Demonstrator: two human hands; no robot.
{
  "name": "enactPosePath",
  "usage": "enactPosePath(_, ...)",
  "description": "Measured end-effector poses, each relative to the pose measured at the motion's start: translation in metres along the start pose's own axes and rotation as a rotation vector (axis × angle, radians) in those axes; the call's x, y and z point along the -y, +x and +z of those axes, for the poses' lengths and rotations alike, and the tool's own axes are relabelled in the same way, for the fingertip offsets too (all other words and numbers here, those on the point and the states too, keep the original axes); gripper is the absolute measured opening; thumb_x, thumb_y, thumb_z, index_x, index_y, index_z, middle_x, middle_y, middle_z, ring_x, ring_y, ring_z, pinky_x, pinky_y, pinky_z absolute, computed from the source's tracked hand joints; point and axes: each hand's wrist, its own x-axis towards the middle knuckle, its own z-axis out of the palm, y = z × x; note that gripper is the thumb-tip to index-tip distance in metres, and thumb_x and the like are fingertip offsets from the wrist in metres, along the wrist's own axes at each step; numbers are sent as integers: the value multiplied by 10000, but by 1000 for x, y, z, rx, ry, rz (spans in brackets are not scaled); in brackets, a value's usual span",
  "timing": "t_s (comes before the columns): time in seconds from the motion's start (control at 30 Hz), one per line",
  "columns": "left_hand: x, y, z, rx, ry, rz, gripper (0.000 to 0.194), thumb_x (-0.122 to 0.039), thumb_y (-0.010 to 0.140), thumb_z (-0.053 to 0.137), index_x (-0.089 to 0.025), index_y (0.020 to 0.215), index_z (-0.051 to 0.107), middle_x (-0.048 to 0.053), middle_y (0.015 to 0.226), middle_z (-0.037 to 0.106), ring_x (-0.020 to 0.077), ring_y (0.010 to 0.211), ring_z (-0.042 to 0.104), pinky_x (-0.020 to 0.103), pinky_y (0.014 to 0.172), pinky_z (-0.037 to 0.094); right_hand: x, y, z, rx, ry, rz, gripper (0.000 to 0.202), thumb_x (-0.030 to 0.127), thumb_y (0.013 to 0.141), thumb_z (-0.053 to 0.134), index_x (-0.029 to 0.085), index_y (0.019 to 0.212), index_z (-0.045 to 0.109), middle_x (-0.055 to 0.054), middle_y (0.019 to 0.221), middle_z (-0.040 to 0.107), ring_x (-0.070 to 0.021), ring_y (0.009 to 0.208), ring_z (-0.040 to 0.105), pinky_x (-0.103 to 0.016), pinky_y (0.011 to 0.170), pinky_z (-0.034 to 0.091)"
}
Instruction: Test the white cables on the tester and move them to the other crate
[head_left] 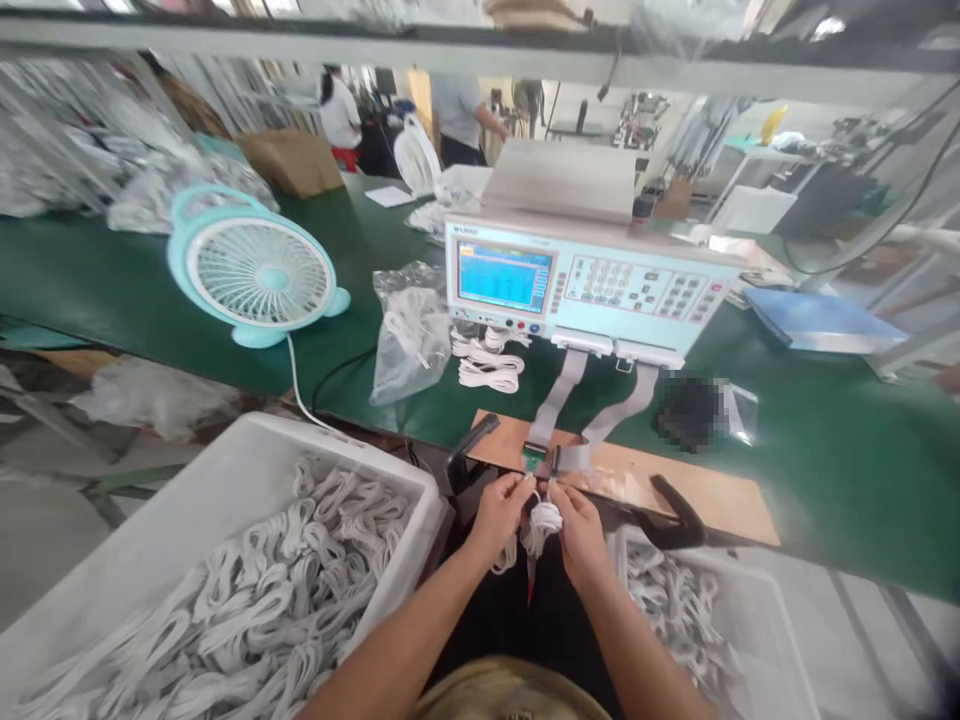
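Observation:
My left hand (504, 515) pinches one end of a coiled white cable (545, 520) at the front edge of a wooden board (622, 478). Opposite it, my right hand (581, 525) has its fingers closed on the cable's other end. The coil hangs between both hands. Both cable ends are up against small connectors on a green circuit board (534, 460); whether they are plugged in is too small to tell. Grey ribbon cables (559, 400) run from there up to a bench tester (585, 285) with a lit blue screen.
Left stands a white bin (247, 440) of bundled cables, and another bin (772, 600) is at the right. Black clamps (679, 515) hold the board. A blue fan (259, 270), a bagged cable (412, 335) and a blue folder (821, 315) lie about the green table (832, 460). People work behind.

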Motion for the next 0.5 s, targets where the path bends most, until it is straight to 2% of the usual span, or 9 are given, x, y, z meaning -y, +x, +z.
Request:
enactPosePath(0.1,-2,3,2,39,-19,-6,331,-462,731,532,-159,598,524,-56,442,389,76,389,354,203,409,265,1,0,1,15,-4,-9,275,407,690,665,168,825,682,-40,751,672,-176,678,595,-282,633,433)
enactPosePath(0.3,-2,4,5,8,18,65,329,-419,751,506,-161,548,490,-42,466,377,89,454,362,213,467,279,0,-1,1,5,-4,-4,296,418,685,668,166,837,680,-51,747,672,-194,682,603,-306,646,450)
enactPosePath(0.5,-4,4,6,12,-13,13,341,-454,729,517,-167,549,480,-47,452,358,91,434,352,215,457,284,-2,0,2,-23,-5,-22,313,435,653,685,159,802,680,-53,713,662,-191,651,594,-304,614,452)
